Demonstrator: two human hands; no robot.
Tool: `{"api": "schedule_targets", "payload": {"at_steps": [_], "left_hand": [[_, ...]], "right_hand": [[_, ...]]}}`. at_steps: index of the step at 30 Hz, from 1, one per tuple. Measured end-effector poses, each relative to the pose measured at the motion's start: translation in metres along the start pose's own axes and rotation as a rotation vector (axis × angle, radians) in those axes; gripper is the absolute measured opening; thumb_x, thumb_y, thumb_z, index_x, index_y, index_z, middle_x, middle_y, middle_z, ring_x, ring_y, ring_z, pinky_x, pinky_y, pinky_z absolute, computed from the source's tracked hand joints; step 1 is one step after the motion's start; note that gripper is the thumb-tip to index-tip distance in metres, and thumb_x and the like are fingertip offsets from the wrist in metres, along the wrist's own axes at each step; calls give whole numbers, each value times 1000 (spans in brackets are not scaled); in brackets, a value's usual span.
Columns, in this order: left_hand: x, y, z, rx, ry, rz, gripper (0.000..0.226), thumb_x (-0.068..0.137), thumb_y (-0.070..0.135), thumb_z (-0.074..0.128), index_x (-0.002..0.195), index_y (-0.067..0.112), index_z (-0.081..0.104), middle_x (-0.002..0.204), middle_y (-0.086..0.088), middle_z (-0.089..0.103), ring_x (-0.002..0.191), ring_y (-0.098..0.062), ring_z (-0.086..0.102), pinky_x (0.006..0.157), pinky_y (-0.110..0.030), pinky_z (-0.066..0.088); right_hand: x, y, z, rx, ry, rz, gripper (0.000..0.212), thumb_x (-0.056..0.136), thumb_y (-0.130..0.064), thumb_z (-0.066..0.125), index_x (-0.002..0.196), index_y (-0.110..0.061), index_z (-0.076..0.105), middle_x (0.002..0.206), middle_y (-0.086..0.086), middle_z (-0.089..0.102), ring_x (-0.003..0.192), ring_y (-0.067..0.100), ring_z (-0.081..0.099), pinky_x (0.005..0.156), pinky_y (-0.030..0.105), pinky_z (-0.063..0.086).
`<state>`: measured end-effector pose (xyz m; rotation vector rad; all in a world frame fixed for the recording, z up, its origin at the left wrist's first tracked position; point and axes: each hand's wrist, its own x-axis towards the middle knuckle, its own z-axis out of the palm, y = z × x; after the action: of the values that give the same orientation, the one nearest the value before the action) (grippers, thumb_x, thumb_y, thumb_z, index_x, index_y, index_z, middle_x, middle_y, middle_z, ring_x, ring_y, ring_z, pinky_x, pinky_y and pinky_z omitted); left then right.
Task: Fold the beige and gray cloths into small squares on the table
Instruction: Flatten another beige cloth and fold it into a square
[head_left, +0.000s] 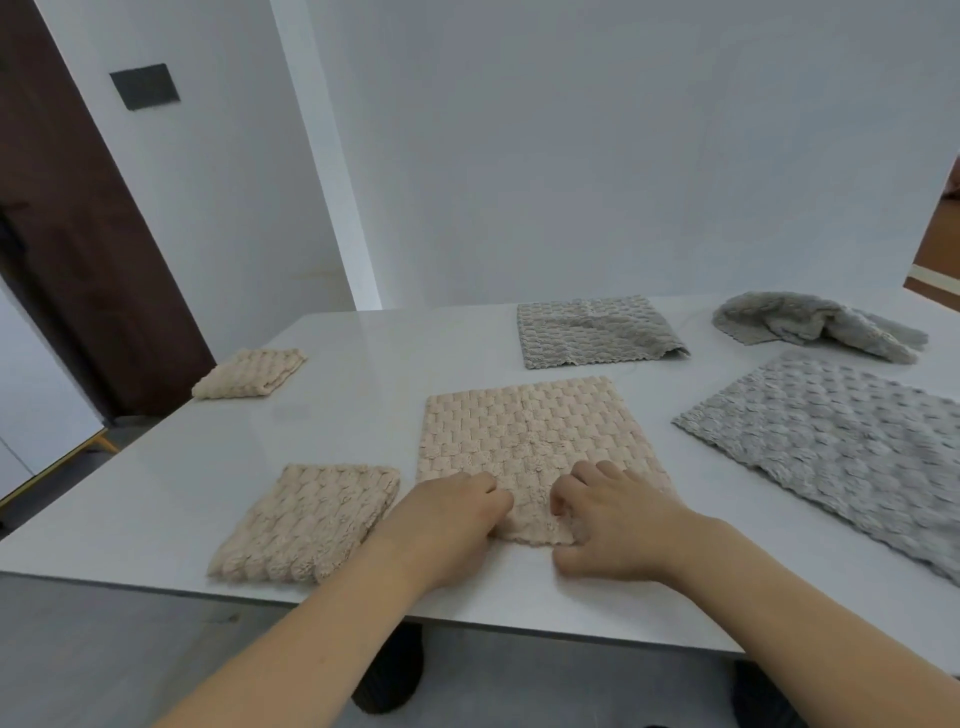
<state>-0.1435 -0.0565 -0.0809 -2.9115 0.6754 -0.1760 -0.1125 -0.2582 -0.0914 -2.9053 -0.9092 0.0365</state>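
A beige cloth (530, 436) lies spread flat in the middle of the white table (337, 415). My left hand (452, 525) and my right hand (613, 519) both grip its near edge, fingers curled into the fabric. A folded beige cloth (306, 519) sits left of my hands near the table's front edge. A smaller folded beige cloth (249, 373) rests at the far left. A folded gray cloth (597, 330) lies at the back. A flat gray cloth (841, 452) lies at the right. A crumpled gray cloth (815, 325) sits at the back right.
The table's front edge (467, 621) runs just under my forearms. A white wall (571, 156) stands behind the table. A dark brown door (67, 234) is at the left. Dark shoes (389, 675) show on the floor below the table.
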Motion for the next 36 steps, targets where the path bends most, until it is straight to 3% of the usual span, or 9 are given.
{"api": "schedule_targets", "payload": {"at_steps": [3,5,8,11,15,23,30,33,36], "left_hand": [[10,4,0,-14,-49,-77,16,89,6,42,96,19,48,99,-1,55,91,-22,55,62,-30,32],[14,4,-1,-160,-77,-175,16,87,4,42,90,18,48,92,-2,59,83,-21,56,58,-30,34],[16,5,-7,-352,-144,-238,21,87,5,40,93,20,54,93,-2,61,84,-21,55,64,-30,40],[13,8,-8,-393,-182,-179,19,90,12,37,80,22,49,81,2,58,72,-16,51,59,-29,37],[14,0,-6,-474,-99,-192,20,90,32,41,72,23,40,69,3,53,62,-15,45,55,-31,33],[56,-48,-9,-480,44,-337,30,100,38,37,81,20,52,76,4,62,70,-17,58,64,-32,44],[107,-87,13,-387,58,-367,29,102,34,39,88,16,57,84,1,60,78,-18,57,72,-35,48],[124,-100,31,-325,14,-356,24,101,35,40,99,19,57,101,4,56,96,-21,53,85,-36,46],[134,-105,49,-294,-189,-397,35,100,39,33,131,26,42,132,4,39,124,-21,33,102,-36,29]], "right_hand": [[-3,3,-4,-38,41,5,32,86,-25,45,118,-24,47,117,-4,48,109,18,44,92,29,36],[-5,5,-5,-68,19,23,29,88,-17,43,116,-22,47,116,-2,51,107,19,46,87,29,37],[-7,7,-8,-94,-57,50,20,88,-16,43,107,-21,49,109,-1,56,100,21,51,80,30,40],[-4,13,-16,-129,-101,115,9,88,-15,43,91,-19,51,95,-1,56,86,23,53,73,32,44],[11,30,-33,-168,-87,197,19,88,-16,42,99,-18,58,106,3,61,100,25,59,73,30,42],[72,71,-64,-178,22,258,15,92,-25,36,90,-19,50,94,-1,58,87,20,54,73,32,40],[134,89,-46,-226,83,279,18,92,-17,43,105,-16,56,105,4,56,97,24,48,81,33,40],[152,95,-35,-229,106,307,24,91,-21,48,114,-18,55,118,5,50,114,26,45,96,37,38],[161,101,-16,-113,76,334,35,92,-21,41,126,-19,47,129,5,45,122,25,41,101,39,35]]}}
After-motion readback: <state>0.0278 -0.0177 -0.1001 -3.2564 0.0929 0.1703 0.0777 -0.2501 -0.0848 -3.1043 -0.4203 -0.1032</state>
